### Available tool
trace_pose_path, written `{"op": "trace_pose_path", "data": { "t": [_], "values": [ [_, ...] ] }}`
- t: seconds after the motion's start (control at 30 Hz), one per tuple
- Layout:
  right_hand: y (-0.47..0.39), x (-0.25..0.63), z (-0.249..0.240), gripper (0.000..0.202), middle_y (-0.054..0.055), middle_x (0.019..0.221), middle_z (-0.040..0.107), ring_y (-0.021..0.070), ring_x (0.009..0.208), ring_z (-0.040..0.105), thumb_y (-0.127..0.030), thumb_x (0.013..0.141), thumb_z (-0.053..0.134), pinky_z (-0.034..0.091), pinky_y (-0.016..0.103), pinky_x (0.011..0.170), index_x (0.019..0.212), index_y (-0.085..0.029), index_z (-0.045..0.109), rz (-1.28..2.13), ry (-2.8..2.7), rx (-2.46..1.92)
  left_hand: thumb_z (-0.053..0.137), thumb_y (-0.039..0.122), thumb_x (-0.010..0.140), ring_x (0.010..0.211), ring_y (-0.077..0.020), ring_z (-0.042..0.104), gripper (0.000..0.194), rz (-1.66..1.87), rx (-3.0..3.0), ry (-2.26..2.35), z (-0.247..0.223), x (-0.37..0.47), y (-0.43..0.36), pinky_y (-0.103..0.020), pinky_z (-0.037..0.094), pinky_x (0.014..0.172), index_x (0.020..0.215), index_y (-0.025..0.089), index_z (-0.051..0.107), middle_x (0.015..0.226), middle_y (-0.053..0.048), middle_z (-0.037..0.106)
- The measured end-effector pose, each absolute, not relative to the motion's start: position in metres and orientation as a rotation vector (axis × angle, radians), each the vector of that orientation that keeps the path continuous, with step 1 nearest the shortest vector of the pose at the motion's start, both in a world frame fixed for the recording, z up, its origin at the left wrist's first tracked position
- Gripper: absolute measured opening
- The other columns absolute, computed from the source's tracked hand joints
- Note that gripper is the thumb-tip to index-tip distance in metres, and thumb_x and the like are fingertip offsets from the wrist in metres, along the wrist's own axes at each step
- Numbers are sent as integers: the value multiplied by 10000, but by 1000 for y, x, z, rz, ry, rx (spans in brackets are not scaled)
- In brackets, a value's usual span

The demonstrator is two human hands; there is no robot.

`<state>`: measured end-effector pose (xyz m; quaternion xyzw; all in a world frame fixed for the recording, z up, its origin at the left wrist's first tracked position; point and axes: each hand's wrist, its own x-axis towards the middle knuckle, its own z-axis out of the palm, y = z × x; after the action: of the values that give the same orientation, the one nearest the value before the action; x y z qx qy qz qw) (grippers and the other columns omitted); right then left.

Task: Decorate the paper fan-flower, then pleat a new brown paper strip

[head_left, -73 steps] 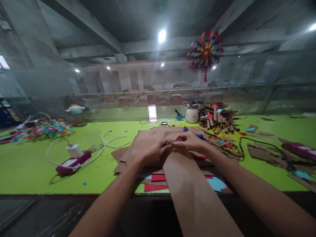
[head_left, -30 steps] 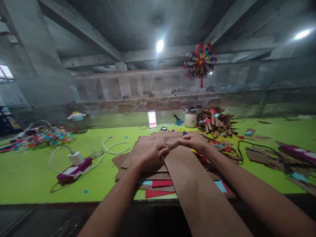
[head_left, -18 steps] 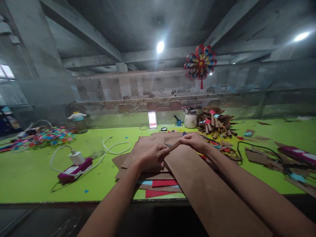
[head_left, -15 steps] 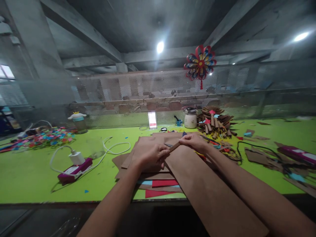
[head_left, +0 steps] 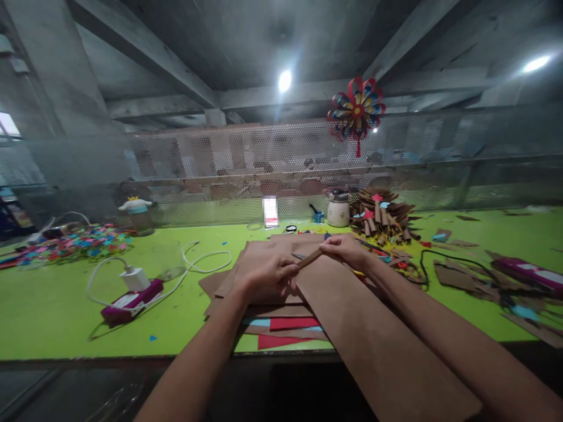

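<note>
A long strip of brown kraft paper (head_left: 373, 328) slants from the table down over its front edge. Its far end is folded or rolled into a narrow band. My left hand (head_left: 277, 274) pinches the left end of that band, and my right hand (head_left: 345, 249) pinches the right end. Beneath lie stacked brown paper sheets (head_left: 259, 258), with red paper (head_left: 292, 323) and light blue pieces poking out at the front. A pointed metal tip, perhaps of scissors (head_left: 298, 256), shows just behind the band; the rest of it is hidden.
At left, a purple power strip (head_left: 132, 302) carries a white charger and cable. Colourful paper stars (head_left: 88, 243) lie behind it. A phone (head_left: 271, 211), a lidded jug (head_left: 338, 208) and bundled brown paper rolls (head_left: 382, 217) stand along the back. Paper scraps (head_left: 461, 278) and a black cable lie right.
Both hands stay on the folded end, which shows slightly more between the fingers. The whole view has shifted a little; nothing else has visibly moved.
</note>
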<state>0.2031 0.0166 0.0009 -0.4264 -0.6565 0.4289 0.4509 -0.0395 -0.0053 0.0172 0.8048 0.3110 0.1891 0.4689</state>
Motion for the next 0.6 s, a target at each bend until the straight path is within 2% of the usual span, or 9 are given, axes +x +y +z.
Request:
{"op": "trace_pose_path", "data": {
  "t": [0.2, 0.4, 0.5, 0.6],
  "values": [
    [13, 208, 4, 356, 3, 672, 563, 95, 592, 468, -434, 634, 701, 310, 208, 534, 771, -112, 634, 1150, -1708, -969, 448, 318, 856, 459, -69, 356, 228, 532, 2131, 753, 14, -41, -4, -205, 260, 439, 700, 158, 495, 537, 34, 446],
    [15, 207, 4, 386, -32, 551, 478, 76, 517, 375, -488, 634, 671, 249, 209, 482, 710, -111, 645, 922, -1798, -1033, 404, 333, 882, 537, -95, 441, 267, 455, 2141, 681, 12, -42, 6, -216, 349, 513, 1014, 168, 568, 643, 8, 526],
    [15, 207, 3, 393, -47, 514, 443, 66, 483, 340, -499, 644, 655, 219, 208, 463, 704, -111, 642, 918, -1800, -1039, 418, 330, 875, 567, -102, 467, 276, 453, 2136, 701, 14, -43, 6, -219, 369, 538, 1037, 172, 575, 679, -9, 556],
    [14, 207, 5, 385, -30, 541, 481, 77, 508, 379, -495, 666, 634, 259, 205, 479, 693, -111, 645, 862, -1847, -1044, 423, 277, 857, 584, -104, 469, 232, 515, 2142, 742, 14, -43, 4, -215, 368, 541, 995, 189, 588, 687, -2, 556]
  ]
}}
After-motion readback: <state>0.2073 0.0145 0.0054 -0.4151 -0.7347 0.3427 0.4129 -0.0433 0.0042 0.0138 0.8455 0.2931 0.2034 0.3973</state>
